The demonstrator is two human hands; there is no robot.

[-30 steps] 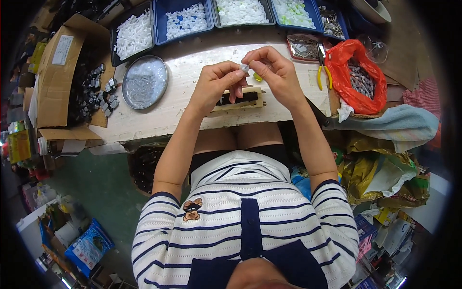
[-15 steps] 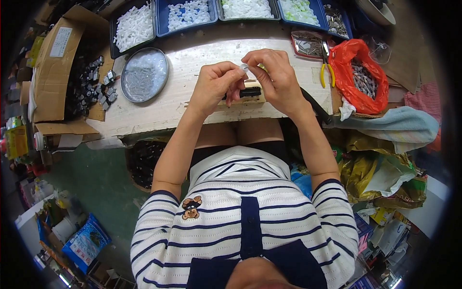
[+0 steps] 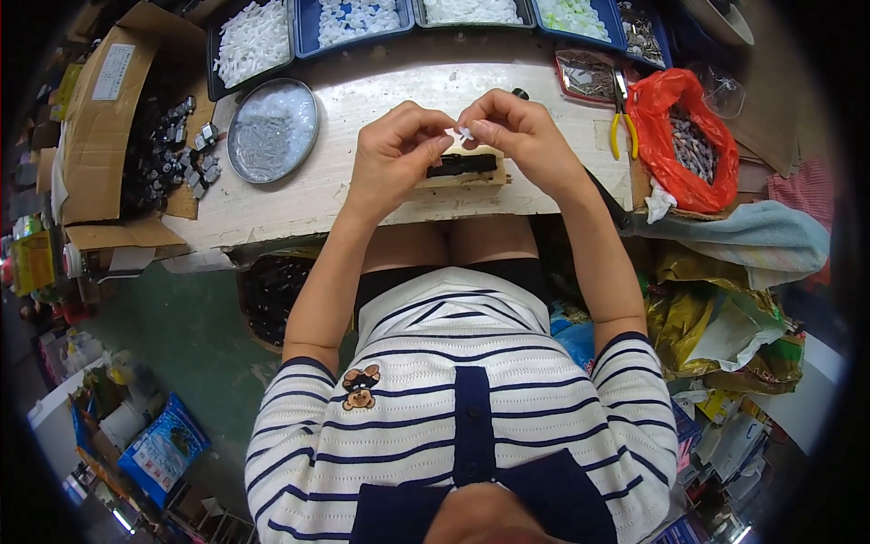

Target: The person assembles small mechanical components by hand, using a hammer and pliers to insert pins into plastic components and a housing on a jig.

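Both hands have stayed close together above the wooden block since the earlier frames, with only slight shifts of the fingers. Left hand (image 3: 391, 154) sits at upper centre of the frame, fingers curled, thumb and forefinger pinched narrow. Right hand (image 3: 518, 136) sits just beside it, fingertips meeting the left's, pinching a small white piece (image 3: 464, 134) between them. Directly below the fingertips lies one wooden block (image 3: 471, 174) holding a black part (image 3: 462, 165), on the pale workbench (image 3: 381, 72). Two forearms come up from the lower middle, elbows spread. One round metal dish (image 3: 272, 130) of clear bits sits at upper left. Four trays (image 3: 352, 18) of white pieces line the top edge. One red bag (image 3: 689, 136) lies at upper right, with one pair of yellow-handled pliers (image 3: 622, 118) beside it.
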